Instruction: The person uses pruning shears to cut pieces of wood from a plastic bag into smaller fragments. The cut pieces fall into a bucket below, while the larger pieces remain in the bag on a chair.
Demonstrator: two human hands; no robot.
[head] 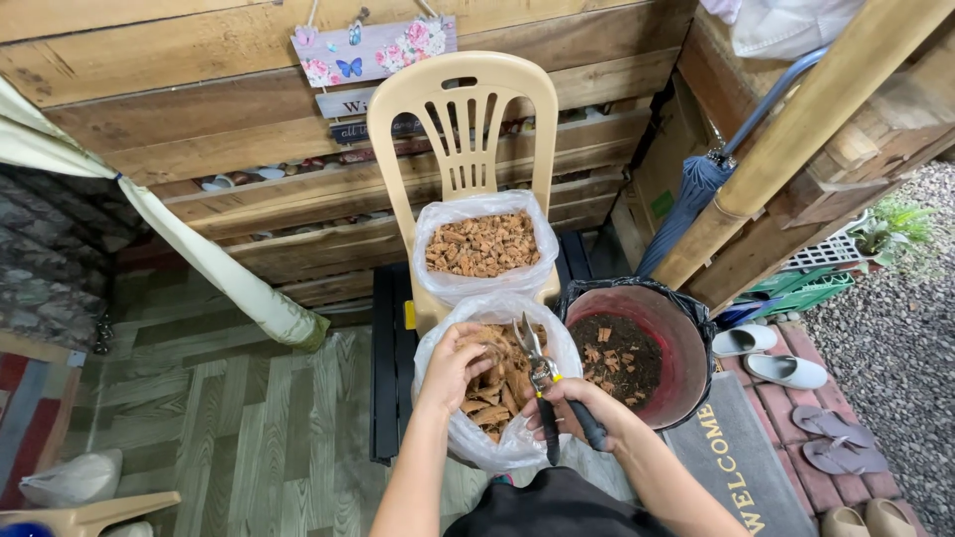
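Note:
My left hand point(453, 365) reaches into a clear plastic bag point(477, 443) full of brown bark chunks point(502, 383) and closes on a piece of it. In my right hand point(582, 403) is a pair of pruning shears point(542, 376) with dark handles, blades pointing up over the same bag. A second clear bag point(438, 239) of brown bark chips point(482, 244) rests on the seat of a beige plastic chair point(463, 109). To the right stands a reddish bucket point(686, 358) lined with black plastic, holding dark soil and a few bark bits.
Wooden pallet walls rise behind the chair, with a flowered sign point(373, 50). A folded blue umbrella point(696, 194) leans by a bamboo post point(796, 129). A doormat point(731, 467), white slippers point(786, 370) and sandals point(836, 438) lie at right. A white sack point(70, 477) is at lower left.

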